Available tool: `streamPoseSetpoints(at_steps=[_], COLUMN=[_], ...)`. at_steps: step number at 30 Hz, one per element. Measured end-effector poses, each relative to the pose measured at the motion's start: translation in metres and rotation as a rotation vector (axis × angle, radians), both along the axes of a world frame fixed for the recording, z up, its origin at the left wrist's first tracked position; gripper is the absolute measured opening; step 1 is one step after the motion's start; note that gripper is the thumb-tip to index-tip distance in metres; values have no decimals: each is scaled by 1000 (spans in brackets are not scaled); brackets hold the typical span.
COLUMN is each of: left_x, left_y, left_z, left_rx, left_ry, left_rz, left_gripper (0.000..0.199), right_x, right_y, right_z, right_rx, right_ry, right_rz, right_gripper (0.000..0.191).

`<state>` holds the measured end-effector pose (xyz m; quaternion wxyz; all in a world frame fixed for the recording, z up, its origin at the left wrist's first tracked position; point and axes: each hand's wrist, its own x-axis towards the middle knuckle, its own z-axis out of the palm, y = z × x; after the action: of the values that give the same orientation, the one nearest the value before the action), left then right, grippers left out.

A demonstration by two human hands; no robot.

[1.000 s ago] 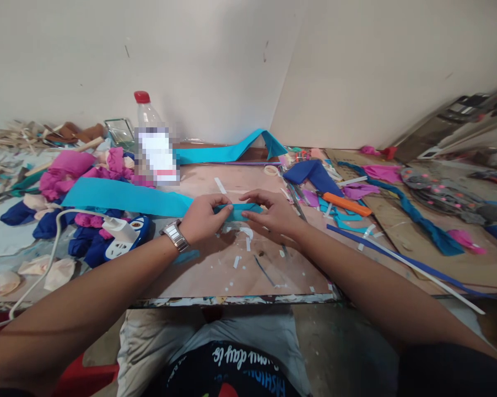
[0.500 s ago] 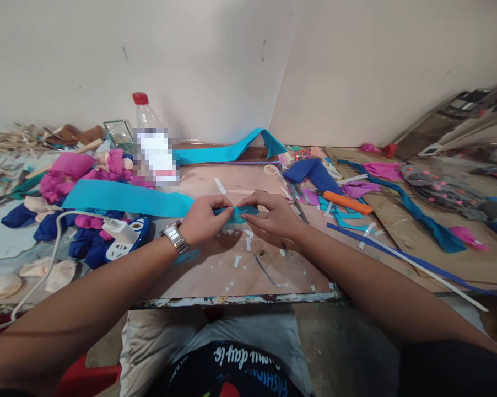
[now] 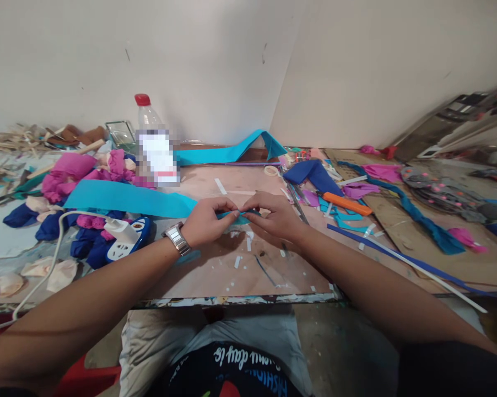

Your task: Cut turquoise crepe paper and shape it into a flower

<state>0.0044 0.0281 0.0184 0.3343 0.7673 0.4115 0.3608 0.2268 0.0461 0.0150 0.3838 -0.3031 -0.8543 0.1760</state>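
A wide turquoise strip, paper or cloth, (image 3: 133,198) runs from the left of the table to my fingers, where its end is bunched. My left hand (image 3: 209,220) pinches this end between thumb and fingers. Close beside it, my right hand (image 3: 273,218) pinches the same end, and the fingertips of both hands nearly meet. The bit between the fingers is mostly hidden. Behind my hands, another turquoise length (image 3: 215,156) lies folded near the wall.
Left of my hands sit a power strip (image 3: 124,245) with a white plug, and pink and navy puffs (image 3: 69,168). A red-capped bottle (image 3: 147,113) stands behind a phone (image 3: 160,157). To the right lie an orange cutter (image 3: 347,203), scraps and a white stick (image 3: 434,273).
My fingertips have drawn closer together over the strip, and less of its bunched end shows between them. My left hand has shifted slightly right.
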Motion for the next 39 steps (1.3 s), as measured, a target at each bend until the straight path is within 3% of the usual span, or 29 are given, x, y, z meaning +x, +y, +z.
streamPoseSetpoints(at_steps=[6,29,39], left_x=[0,1,2], left_y=[0,-2,-5], left_z=[-2,-4,-4], left_rx=[7,89,127], left_ry=[-9,13,78], left_rz=[-2,39,56], left_gripper=[23,24,26], right_x=[0,-2,-3], right_y=[2,-3,-5], right_z=[-2,3,5], right_rx=[95,115,96], right_ry=[0,-98,-150], right_rz=[31,-60,-32], right_gripper=[9,11,13])
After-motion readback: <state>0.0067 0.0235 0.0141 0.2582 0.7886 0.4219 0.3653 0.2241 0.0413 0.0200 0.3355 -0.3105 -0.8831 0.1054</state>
